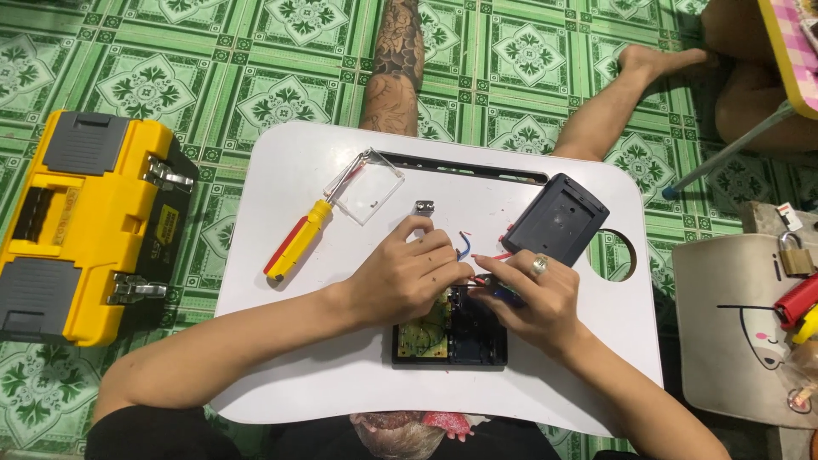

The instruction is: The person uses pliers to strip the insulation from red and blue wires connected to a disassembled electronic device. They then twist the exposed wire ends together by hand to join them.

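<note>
Thin wires (464, 247) sit mid-frame; our left hand (405, 277) and right hand (532, 298) pinch them over the box (449, 336). Pulling hard could snap them.

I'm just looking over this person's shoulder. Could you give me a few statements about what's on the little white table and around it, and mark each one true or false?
1. Both hands, left hand and right hand, work over the opened black device with its circuit board showing. True.
2. The screwdriver has a blue handle. False: its handle is yellow and red.
3. A clear plastic cover lies on the white lap table, beside the screwdriver's tip. True.
4. The yellow toolbox stands on the table. False: it is on the green tiled floor, off the table's left edge.
5. The right hand wears a ring. True.
</note>
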